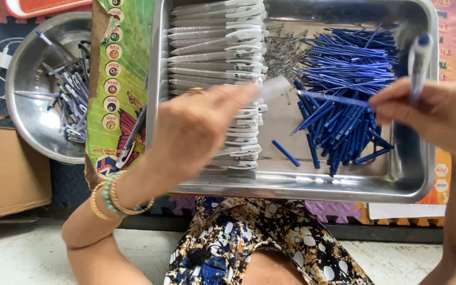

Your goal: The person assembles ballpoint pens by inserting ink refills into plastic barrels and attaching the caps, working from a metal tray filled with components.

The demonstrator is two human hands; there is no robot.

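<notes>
A large steel tray [291, 184] fills the middle of the view, resting just beyond the person's patterned lap. To its left, farther off, sits a round steel bowl [32, 121] holding a loose jumble of finished pens [72, 89] in clear and blue. A sheet of printed cardboard [122, 68] with coloured numbered balls lies between bowl and tray, and a brown cardboard box [17, 169] stands at the near left on foam floor mats.

Inside the tray, a neat stack of clear pen barrels [215, 47] with white clips runs along the left side from far to near. On the right lies a heap of blue refills [344, 89], a few stray ones scattered toward the near middle. Between the two, at the far side, is a small pile of thin metal springs [286, 50].

The left hand [196, 132], with beaded and gold bracelets on its wrist, hovers over the barrel stack, fingers pinched closed around a clear barrel [275, 87] whose end sticks out to the right, blurred. The right hand [434, 113] is over the tray's right edge, fingers closed on a single blue refill [339, 99] pointing left toward the barrel, the tip just short of it. That hand also grips a blurred pen [418, 60] with a blue cap, standing upright.
</notes>
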